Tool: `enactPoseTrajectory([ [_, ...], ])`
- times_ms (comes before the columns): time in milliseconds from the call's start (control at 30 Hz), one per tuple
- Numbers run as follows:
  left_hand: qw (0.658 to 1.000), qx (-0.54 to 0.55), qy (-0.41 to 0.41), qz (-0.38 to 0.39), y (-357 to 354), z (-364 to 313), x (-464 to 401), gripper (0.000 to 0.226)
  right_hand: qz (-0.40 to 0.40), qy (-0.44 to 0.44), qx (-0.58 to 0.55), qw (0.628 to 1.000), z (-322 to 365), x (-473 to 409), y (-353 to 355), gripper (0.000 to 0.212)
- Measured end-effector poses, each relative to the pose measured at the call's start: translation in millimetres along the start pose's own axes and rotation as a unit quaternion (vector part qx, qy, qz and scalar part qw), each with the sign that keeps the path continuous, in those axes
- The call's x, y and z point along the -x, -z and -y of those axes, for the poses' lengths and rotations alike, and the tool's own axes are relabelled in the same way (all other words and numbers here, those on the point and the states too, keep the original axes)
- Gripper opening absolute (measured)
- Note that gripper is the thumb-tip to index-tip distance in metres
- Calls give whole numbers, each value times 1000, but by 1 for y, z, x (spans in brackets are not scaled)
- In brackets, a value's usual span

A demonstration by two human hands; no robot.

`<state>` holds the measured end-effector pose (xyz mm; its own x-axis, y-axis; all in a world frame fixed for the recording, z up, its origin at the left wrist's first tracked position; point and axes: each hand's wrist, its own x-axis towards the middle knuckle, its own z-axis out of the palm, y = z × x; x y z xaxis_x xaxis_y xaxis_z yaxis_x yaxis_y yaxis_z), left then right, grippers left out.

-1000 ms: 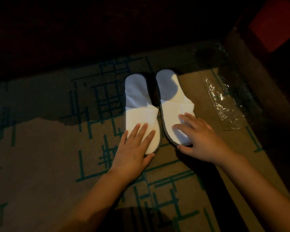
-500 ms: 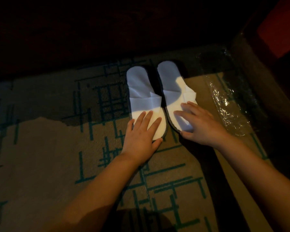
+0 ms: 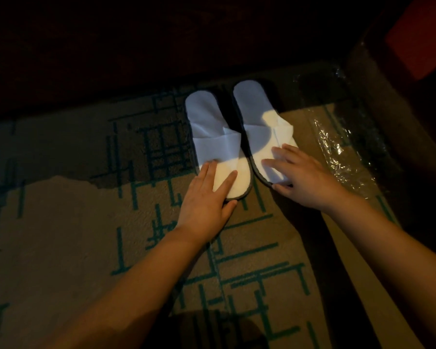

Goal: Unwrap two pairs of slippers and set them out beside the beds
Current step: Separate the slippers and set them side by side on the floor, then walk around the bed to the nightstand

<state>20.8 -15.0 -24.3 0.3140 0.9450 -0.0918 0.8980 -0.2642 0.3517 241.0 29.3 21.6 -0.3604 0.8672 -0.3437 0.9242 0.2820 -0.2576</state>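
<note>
Two white slippers lie side by side on the patterned carpet, heels toward the dark bed side at the top. The left slipper (image 3: 209,132) has my left hand (image 3: 207,197) lying flat on its toe end, fingers spread, thumb at the sole's rim. Over the toe end of the right slipper (image 3: 259,122) rests my right hand (image 3: 302,177), fingers spread on the upper and thumb under the near edge. Neither hand is closed around a slipper. An empty clear plastic wrapper (image 3: 342,152) lies on the carpet just right of the pair.
The dark bed base (image 3: 136,46) fills the top of the view. At the right stands a dark piece of furniture (image 3: 388,96) with a red surface (image 3: 423,34) above it. Beige carpet (image 3: 61,235) with green line pattern spreads left and near me.
Both hands have pushed the slippers away from me toward the bed side, and the pair now lies straighter and closer together. The wrapper has stayed in place.
</note>
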Motion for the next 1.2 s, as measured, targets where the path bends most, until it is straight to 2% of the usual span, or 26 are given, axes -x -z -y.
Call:
enactPoseTrajectory([
  [567, 999, -17, 21, 25, 8, -3, -23, 59, 9, -14, 19, 1000, -5, -20, 11, 60],
  [833, 997, -40, 23, 60, 14, -7, -21, 65, -20, -33, 17, 999, 5, -14, 12, 56],
  [1033, 995, 17, 26, 96, 67, -22, 7, 66, -71, -102, -93, 988, 44, 31, 28, 47],
  [1200, 977, 44, 86, 191, 151, -52, 49, 51, -3, -174, -176, 969, 94, 106, 60, 43],
])
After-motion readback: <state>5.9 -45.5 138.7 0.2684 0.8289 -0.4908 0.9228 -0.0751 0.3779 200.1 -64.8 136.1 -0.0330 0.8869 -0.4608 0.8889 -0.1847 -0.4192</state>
